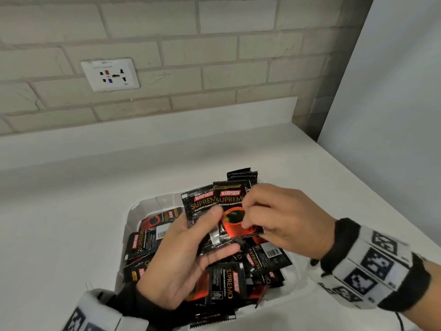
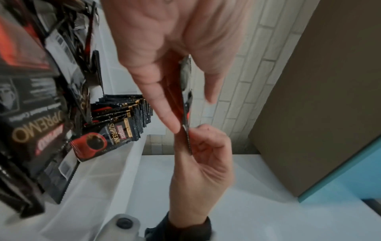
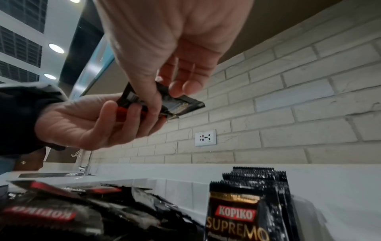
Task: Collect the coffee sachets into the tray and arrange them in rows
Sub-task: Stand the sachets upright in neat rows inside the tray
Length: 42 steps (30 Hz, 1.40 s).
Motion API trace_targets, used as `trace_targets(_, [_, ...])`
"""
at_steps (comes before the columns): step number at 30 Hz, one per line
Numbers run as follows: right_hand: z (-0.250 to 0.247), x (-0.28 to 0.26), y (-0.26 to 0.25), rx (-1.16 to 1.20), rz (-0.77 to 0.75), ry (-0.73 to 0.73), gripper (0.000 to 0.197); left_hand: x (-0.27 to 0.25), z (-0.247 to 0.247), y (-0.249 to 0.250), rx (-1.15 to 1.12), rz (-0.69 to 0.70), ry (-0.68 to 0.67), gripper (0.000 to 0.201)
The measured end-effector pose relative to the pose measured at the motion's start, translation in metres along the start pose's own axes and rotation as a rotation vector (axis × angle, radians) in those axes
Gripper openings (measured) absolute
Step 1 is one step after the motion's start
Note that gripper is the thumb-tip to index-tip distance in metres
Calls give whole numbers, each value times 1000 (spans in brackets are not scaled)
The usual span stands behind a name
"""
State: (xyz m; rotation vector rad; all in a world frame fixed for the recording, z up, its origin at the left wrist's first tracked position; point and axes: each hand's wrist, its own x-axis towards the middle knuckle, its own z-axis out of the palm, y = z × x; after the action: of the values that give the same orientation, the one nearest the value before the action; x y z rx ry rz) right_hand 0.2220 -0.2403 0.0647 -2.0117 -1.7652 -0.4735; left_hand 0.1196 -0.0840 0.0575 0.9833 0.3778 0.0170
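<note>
A translucent white tray [image 1: 132, 212] on the counter holds a loose pile of black Kopiko Supremo coffee sachets [image 1: 226, 283]. At its far right end, several sachets [image 1: 242, 174] stand upright in a row, also seen in the wrist views [image 2: 123, 114] [image 3: 247, 203]. Above the tray my left hand [image 1: 210, 231] holds a small stack of sachets [image 1: 200, 204], thumb on top and fingers beneath. My right hand [image 1: 248, 212] pinches the front sachet [image 1: 232, 209] of that stack by its right edge. The left wrist view shows the stack edge-on [image 2: 186, 97] between both hands.
A white wall socket [image 1: 110, 74] sits in the brick wall behind the white counter [image 1: 71, 199]. A tall white panel [image 1: 381, 91] bounds the counter on the right. A sink with a tap [image 3: 82, 169] lies far left in the right wrist view.
</note>
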Motion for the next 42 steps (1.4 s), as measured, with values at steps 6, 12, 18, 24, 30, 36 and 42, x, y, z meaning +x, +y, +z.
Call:
trace_targets(6, [3,-6,4,100,98,-99,32,3,-4,-5,171,147,74,37])
trace_targets(12, [-15,7,19,608,690,107,38,4,-9,-11,391,239,83,26])
trace_targets(18, [-23,28,18,604,663,-234,36,4,-6,-15,470,311,52,20])
trace_targets(24, [-28,24,44,307,675,-469,28,4,-27,-9,514,373,154,16])
trace_targets(30, [3,15,53,-29,571,-761,18,0,-29,-6,424,411,184,16])
trace_targets(36, [19,16,47,-158,456,-759,18,-4,-28,-5,393,414,209,15])
trace_targets(42, [19,17,43,-307,423,-718,14,-6,-23,-2,341,364,210,26])
